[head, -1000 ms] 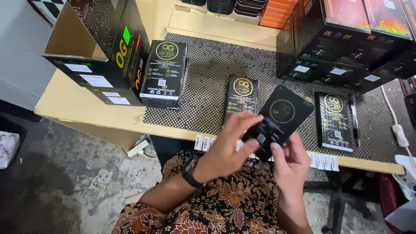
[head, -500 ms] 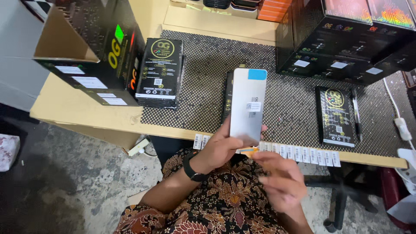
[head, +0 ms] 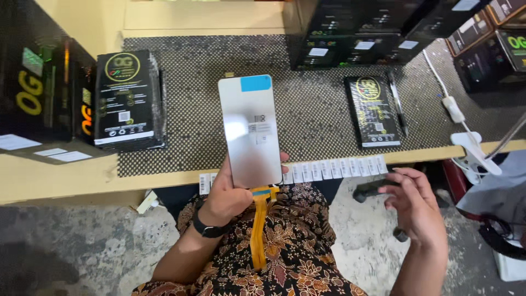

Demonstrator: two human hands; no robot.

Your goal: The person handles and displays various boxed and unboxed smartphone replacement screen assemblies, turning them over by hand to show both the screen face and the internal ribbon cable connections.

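Item held: a grey rectangular screen panel (head: 251, 130) with a blue tab at its top edge and an orange ribbon cable (head: 259, 225) hanging from its bottom edge over my lap. My left hand (head: 233, 192) clasps the panel's lower end, thumb on its right side, holding it upright above the near edge of the desk (head: 66, 178). My right hand (head: 419, 211) is off the desk to the right of the panel, fingers loosely spread, holding nothing. On the desk: a black dotted mat (head: 318, 109); a stack of black flat boxes (head: 127, 98) toward the left edge; one black flat box (head: 371, 111) to the right of the panel, a pen (head: 398, 104) just beside it; a strip of white labels (head: 329, 169) along the near edge; large black cartons (head: 361, 33) at the far edge.
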